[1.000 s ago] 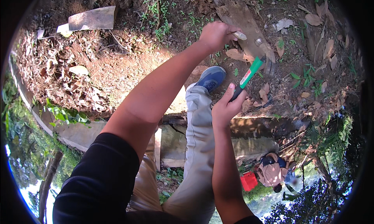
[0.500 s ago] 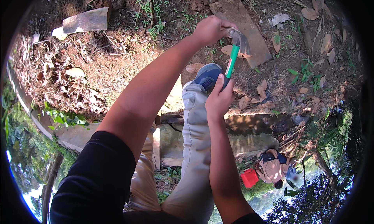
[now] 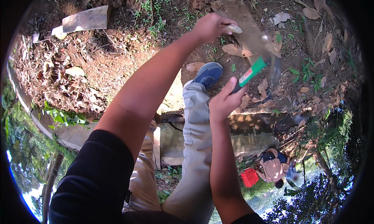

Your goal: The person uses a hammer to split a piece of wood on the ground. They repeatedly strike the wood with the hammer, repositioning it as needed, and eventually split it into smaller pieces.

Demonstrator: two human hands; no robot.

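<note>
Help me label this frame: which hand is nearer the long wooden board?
Left. The left hand is at the left edge of the board, pinching a pale piece; the right hand, gripping a hammer, is farther off, below it in the picture.

Two hands, one hammer, one pale piece, one shoe, two trouser legs, one red container, one co-worker.

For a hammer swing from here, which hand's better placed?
Probably the right: the right hand already grips the hammer by its handle, its blurred head off to the right of the pale piece. The left hand is occupied holding that piece.
</note>
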